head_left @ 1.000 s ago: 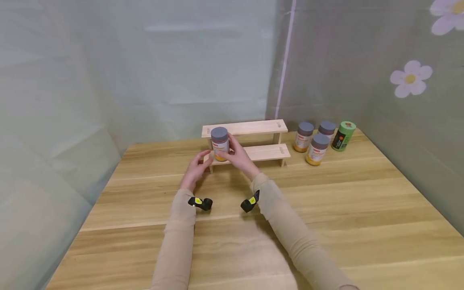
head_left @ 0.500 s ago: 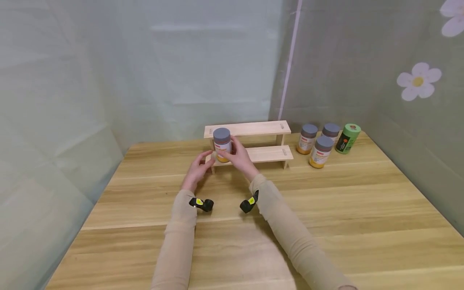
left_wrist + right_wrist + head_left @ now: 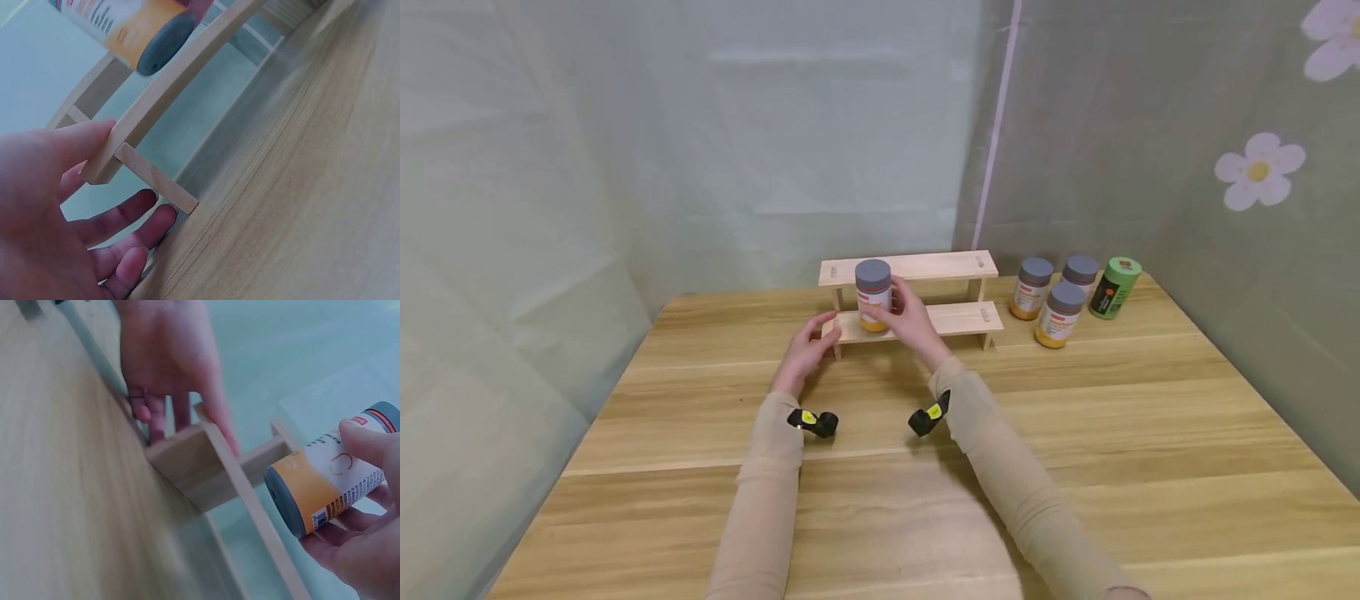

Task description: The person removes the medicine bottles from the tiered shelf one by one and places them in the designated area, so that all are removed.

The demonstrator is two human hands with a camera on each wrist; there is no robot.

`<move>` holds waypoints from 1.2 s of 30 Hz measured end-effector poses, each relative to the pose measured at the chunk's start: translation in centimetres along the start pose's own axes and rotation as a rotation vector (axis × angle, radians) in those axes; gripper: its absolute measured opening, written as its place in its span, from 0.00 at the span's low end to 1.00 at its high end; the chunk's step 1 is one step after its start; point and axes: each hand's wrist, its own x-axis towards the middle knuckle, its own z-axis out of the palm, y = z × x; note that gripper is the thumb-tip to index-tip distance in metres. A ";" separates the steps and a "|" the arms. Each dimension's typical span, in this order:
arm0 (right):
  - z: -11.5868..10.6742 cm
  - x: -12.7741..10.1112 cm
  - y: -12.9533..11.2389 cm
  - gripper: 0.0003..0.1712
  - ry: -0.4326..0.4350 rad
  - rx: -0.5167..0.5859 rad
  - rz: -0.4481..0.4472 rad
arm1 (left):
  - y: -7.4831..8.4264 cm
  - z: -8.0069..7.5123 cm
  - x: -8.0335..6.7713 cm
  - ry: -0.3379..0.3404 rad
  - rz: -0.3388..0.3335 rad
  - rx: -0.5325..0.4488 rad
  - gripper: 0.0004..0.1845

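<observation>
Head view: right hand (image 3: 912,321) clasping grey-lidded jar (image 3: 873,295) above lower shelf of wooden rack (image 3: 917,267) near bench's far edge.

Left wrist: left hand (image 3: 50,212), fingers relaxed, steadying rack's end.

Right wrist: jar (image 3: 328,469) pinched, tilted.

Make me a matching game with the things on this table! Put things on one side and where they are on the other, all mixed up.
Things:
1. green bottle
2. grey-lidded bottle with the orange base
3. wooden rack
4. left hand

Places or states:
A. touching the left end of the rack's lower shelf
B. held in the right hand, just above the lower shelf
C. farthest right on the table, beside three grey-lidded bottles
D. standing at the back of the table, two steps high

Pairs: 1-C, 2-B, 3-D, 4-A
</observation>
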 end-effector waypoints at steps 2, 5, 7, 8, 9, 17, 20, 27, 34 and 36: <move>-0.7 -0.1 -0.2 0.36 -0.005 0.010 0.021 | -0.1 0.0 0.0 -0.001 -0.009 -0.004 0.28; -1.7 -0.3 -0.6 0.35 -0.009 0.024 0.038 | 0.0 0.1 0.1 0.002 -0.007 -0.010 0.28; -2.2 -0.4 -0.8 0.35 -0.009 0.029 0.043 | 0.0 0.2 0.2 0.001 0.003 -0.012 0.28; -2.4 -0.5 -1.0 0.35 -0.011 0.025 0.045 | 0.1 0.2 0.3 0.001 0.006 -0.008 0.28; -2.6 -0.6 -1.1 0.35 -0.013 0.023 0.049 | 0.2 0.2 0.3 0.001 0.007 -0.003 0.28; -4.2 -1.3 -1.8 0.36 -0.065 0.051 0.029 | 0.2 0.4 0.1 -0.010 -0.012 -0.003 0.27; -4.7 -1.4 -2.4 0.34 -0.101 0.050 -0.016 | 0.2 0.1 -0.1 -0.011 -0.005 0.002 0.27; -5.9 -1.9 -3.5 0.33 -0.109 0.008 -0.048 | 0.0 -0.7 -0.1 -0.011 0.025 0.013 0.27; -8.5 -2.9 -3.3 0.33 -0.068 -0.039 -0.084 | 0.5 -0.5 -0.4 -0.042 0.022 -0.019 0.28; -9.3 -3.3 -3.3 0.32 -0.047 -0.048 -0.106 | 0.5 -0.2 -0.5 -0.030 0.026 -0.015 0.28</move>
